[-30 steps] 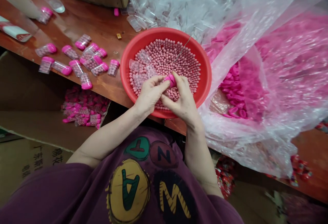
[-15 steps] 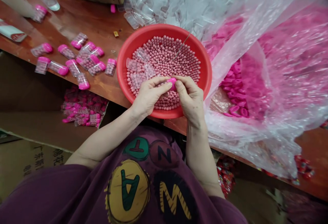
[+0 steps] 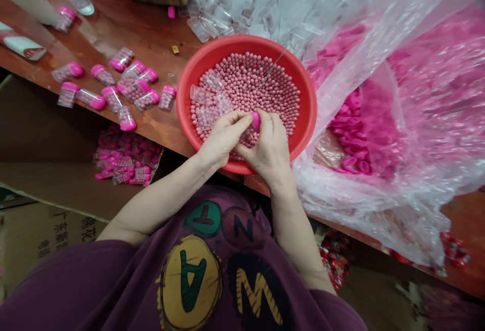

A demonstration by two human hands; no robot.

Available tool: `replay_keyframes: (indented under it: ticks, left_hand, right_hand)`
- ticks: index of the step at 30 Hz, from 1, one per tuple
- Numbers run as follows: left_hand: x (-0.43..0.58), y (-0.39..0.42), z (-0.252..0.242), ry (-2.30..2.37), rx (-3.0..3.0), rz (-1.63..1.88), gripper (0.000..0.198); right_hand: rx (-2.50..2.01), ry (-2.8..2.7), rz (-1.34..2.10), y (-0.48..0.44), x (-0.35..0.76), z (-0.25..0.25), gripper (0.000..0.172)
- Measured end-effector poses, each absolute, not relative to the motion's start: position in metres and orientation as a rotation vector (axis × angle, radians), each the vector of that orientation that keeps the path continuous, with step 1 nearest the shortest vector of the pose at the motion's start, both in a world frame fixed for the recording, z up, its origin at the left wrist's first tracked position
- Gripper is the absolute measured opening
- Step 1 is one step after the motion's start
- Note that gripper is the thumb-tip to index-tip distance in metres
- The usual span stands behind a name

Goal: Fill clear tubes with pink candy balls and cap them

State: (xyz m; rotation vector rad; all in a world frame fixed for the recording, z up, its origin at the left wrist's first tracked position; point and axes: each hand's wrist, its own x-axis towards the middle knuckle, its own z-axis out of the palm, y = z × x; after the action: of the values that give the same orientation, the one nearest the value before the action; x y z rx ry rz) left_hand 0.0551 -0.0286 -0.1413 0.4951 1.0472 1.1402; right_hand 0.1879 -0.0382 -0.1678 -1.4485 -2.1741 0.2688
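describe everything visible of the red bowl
The bowl is round and red, looks like plastic, with a wide rim and sloping walls. It sits upright on the table, holding many pink beads and several clear tubes. The left hand and right hand hide part of its near side; whether they touch it is unclear.

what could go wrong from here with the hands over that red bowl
1. The small pink cap is pinched between the fingers of the left hand and right hand, so it might slip and fall among the pink beads in the red bowl.
2. One capped bottle lies at the front edge of the table; a bump could knock it off.
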Motion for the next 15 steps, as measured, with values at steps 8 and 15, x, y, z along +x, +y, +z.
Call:
replay_keyframes:
  ticks: [8,15]
  left_hand:
    - [0.059,-0.036,-0.141,1.002,0.602,1.230,0.025]
    - [0.039,-0.057,-0.132,1.023,0.738,1.164,0.010]
  right_hand:
    - [-1.305,-2.088,0.133,-0.044,0.196,-0.174,0.071]
    - [-1.164,-2.210,0.436,-0.045,0.193,-0.158,0.078]
